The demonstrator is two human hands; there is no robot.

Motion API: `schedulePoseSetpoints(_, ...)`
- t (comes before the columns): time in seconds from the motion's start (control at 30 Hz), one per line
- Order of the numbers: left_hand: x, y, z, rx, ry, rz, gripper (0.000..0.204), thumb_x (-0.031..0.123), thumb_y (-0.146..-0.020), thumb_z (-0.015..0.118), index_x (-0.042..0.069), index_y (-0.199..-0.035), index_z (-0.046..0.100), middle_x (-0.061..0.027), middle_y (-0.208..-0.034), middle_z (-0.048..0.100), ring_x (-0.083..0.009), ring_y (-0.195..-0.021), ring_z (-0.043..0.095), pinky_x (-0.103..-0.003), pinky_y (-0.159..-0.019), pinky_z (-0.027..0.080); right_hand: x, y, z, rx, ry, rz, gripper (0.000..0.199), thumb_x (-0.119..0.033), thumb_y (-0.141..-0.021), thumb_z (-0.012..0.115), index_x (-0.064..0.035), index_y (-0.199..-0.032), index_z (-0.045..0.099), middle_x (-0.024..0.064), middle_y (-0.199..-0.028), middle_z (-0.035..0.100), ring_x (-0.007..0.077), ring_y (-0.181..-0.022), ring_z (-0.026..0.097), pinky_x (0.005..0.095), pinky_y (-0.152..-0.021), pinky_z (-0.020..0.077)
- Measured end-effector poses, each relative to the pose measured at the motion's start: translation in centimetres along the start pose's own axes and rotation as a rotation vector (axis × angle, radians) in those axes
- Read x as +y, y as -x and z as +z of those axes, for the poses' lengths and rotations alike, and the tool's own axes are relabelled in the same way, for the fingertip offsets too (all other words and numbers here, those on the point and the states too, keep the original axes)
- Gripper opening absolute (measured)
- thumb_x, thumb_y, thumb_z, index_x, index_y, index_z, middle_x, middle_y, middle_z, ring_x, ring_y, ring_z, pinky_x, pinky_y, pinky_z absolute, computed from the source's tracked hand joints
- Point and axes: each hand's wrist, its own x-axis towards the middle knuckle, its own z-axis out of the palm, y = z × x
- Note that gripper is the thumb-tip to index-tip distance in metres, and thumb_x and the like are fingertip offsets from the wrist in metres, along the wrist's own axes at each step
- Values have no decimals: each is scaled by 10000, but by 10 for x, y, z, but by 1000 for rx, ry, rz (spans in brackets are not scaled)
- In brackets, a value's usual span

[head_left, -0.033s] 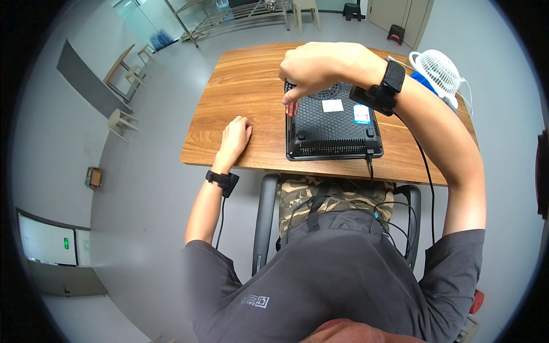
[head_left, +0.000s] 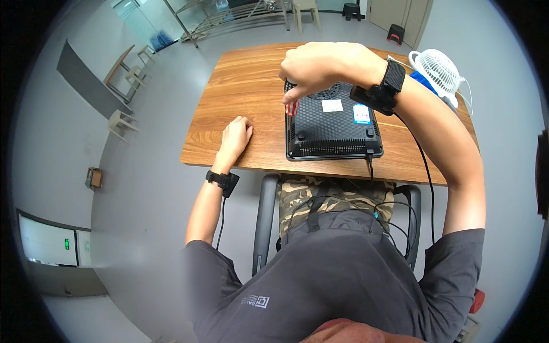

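Observation:
A flat black appliance [head_left: 334, 128] lies underside up on the wooden table, showing a round vent grille, slotted vents, small feet and two stickers. A black cord leaves its near right corner. My right hand [head_left: 311, 71] reaches across it from the right and bends down at the far left part. Its fingers are closed on a screwdriver [head_left: 291, 108] with a red-and-white striped handle; the shaft and tip are hidden. On the bare wood left of the appliance rests my left hand [head_left: 235, 137], loosely curled, with nothing visible in it.
A white fan [head_left: 436, 70] stands at the table's [head_left: 211, 108] right back corner beside something blue. A black cable [head_left: 424, 160] hangs from my right wristband. Chair armrests [head_left: 265, 220] flank my lap. Stools and a metal rack [head_left: 234, 21] stand farther off.

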Motion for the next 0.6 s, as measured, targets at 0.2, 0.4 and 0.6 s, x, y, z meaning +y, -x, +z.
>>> schedulePoseSetpoints(0.2,58,-6,-15,47,305,91,138,82,-846,730,-9,-902,643,-176,-780,707,-328,-726,719,-389,-671,573,12,15,-3,61,-38,26,523,-513,-903,731,8,-933,774,201,-843,746,363,-804,731,449,-741,594)
schedulePoseSetpoints(0.4,117,-13,-30,-40,430,199,130,47,-814,724,-7,-887,631,-158,-692,667,-283,-644,707,-364,-626,557,9,36,-3,89,-41,-23,511,-492,-903,745,9,-1002,742,206,-775,717,389,-768,718,456,-714,578)
schedulePoseSetpoints(0.6,154,-25,-29,-157,398,249,106,47,-804,704,-3,-856,626,-201,-695,656,-364,-654,690,-407,-640,553,17,69,4,123,-11,27,515,-500,-893,751,12,-935,720,191,-701,687,399,-722,702,462,-685,568)
